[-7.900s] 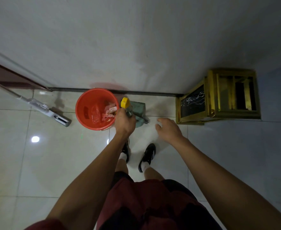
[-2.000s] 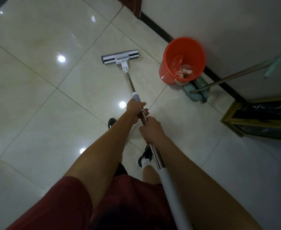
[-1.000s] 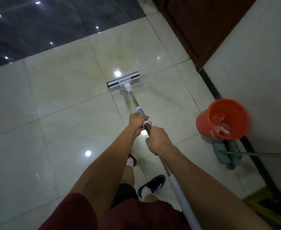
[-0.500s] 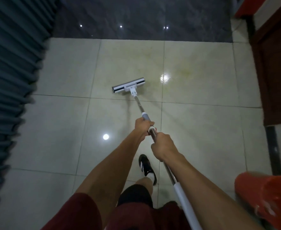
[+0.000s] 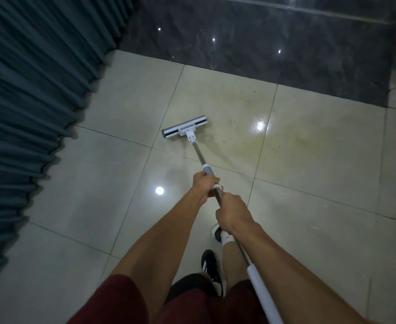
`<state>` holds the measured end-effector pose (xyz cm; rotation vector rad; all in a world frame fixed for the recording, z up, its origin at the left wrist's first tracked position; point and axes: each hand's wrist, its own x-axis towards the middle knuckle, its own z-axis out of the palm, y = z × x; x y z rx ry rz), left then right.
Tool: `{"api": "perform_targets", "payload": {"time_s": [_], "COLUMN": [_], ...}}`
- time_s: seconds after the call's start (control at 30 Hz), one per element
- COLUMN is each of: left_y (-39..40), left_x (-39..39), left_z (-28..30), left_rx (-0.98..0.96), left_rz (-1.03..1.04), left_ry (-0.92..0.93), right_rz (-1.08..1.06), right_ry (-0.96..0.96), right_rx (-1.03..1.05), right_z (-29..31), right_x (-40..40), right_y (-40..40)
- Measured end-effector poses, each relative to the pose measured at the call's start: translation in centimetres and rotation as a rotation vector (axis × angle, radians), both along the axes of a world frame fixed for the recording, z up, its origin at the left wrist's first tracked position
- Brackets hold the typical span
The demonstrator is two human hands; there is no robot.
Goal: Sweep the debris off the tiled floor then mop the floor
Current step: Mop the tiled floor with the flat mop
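Both your left hand (image 5: 203, 183) and right hand (image 5: 233, 212) grip the mop (image 5: 184, 130) handle; push left and the head snags the curtain (image 5: 28, 101) at frame left.

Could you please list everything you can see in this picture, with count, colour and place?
mop: one, white and grey head, metal pole, head flat on the pale tiles ahead
pale tiles: many, cream, glossy, underfoot; yellowish stain right of the mop head
dark tiles: black band, far side
curtain: one, teal, pleated, left edge
shoes: two, black and white, below the hands
left hand: grips the pole, further down it
right hand: grips the pole behind the left
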<state>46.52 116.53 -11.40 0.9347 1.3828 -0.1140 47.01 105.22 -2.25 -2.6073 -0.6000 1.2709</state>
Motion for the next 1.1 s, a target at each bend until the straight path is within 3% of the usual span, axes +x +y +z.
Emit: {"api": "perform_targets", "payload": {"time_s": [0.5,1.1], "left_y": [17.0,49.7], "left_x": [17.7,29.1], "left_z": [-1.7,-5.5], "left_rx": [0.008,0.015], "left_rz": [0.129,0.051], "left_ry": [-0.018,-0.027], "right_rz": [0.056,-0.019], "right_ry": [-0.038,-0.045], "right_rx": [0.02,-0.061], "right_z": [-3.5,-6.3], "right_x": [18.3,28.7], "right_y": [17.1,50.2]}}
